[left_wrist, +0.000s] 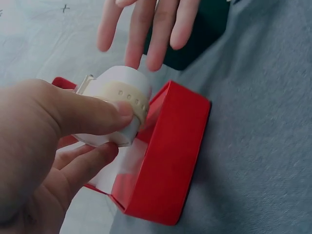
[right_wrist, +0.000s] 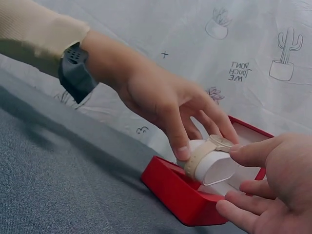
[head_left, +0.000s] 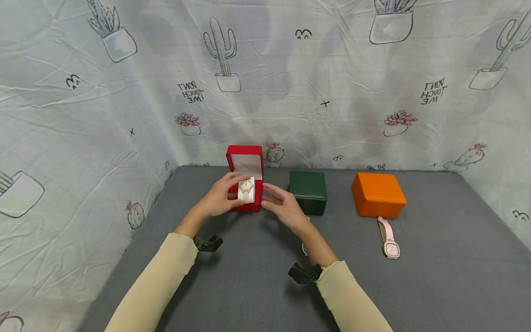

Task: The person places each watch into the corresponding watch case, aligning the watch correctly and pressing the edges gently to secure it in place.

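Observation:
A watch with a cream strap is wrapped round a white watch cushion. My left hand grips the cushion, its thumb pressing the strap in the left wrist view. Cushion and watch are over the lower half of an open red watch box, tilted in both wrist views. The box's lid stands up at the back, with a pale lining. On the box's right side is my right hand, fingers spread and apart from one another. Whether its thumb touches the watch cannot be told.
To the right stand a shut green box and a shut orange box. A pink-strapped watch lies in front of the orange one. Another watch is mostly hidden under my right forearm. A patterned cloth hangs behind the grey table.

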Demonstrator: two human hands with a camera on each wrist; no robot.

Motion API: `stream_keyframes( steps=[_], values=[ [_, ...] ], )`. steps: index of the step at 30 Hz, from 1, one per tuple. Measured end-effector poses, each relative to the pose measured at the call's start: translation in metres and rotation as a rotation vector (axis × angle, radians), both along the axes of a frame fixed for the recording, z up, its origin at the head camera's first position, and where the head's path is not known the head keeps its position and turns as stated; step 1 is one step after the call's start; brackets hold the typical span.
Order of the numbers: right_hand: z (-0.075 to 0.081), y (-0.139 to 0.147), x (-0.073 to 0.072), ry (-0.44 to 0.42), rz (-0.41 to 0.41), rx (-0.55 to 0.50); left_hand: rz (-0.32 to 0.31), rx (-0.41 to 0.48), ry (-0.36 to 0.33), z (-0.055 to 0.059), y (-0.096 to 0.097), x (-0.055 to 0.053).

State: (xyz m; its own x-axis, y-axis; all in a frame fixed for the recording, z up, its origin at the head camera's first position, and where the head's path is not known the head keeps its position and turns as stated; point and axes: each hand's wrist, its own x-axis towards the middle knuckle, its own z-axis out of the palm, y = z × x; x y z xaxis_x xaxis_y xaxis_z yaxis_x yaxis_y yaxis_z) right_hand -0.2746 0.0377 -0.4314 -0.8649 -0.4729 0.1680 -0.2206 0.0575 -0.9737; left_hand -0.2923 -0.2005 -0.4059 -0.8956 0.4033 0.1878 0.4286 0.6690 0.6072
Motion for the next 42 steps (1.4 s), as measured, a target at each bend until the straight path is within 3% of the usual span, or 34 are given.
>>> stream_keyframes(
  steps=[12,22,29,36,42],
  values=[
    [-0.003,-0.002,-0.002,-0.022,-0.039,0.035,-0.007,-0.081,-0.108,0.001,-0.003,-0.017],
    [-0.013,-0.013,-0.003,0.015,-0.126,0.093,0.018,-0.173,-0.124,0.007,-0.007,-0.017],
    [-0.019,-0.023,-0.009,-0.024,-0.213,0.12,0.018,-0.198,-0.145,0.007,-0.006,-0.022],
    [-0.018,-0.032,-0.011,-0.052,-0.225,0.115,0.024,-0.228,-0.158,0.006,-0.005,-0.023],
    [-0.021,-0.04,-0.016,-0.016,-0.23,0.116,0.038,-0.266,-0.148,0.002,-0.004,-0.024]
  ],
)
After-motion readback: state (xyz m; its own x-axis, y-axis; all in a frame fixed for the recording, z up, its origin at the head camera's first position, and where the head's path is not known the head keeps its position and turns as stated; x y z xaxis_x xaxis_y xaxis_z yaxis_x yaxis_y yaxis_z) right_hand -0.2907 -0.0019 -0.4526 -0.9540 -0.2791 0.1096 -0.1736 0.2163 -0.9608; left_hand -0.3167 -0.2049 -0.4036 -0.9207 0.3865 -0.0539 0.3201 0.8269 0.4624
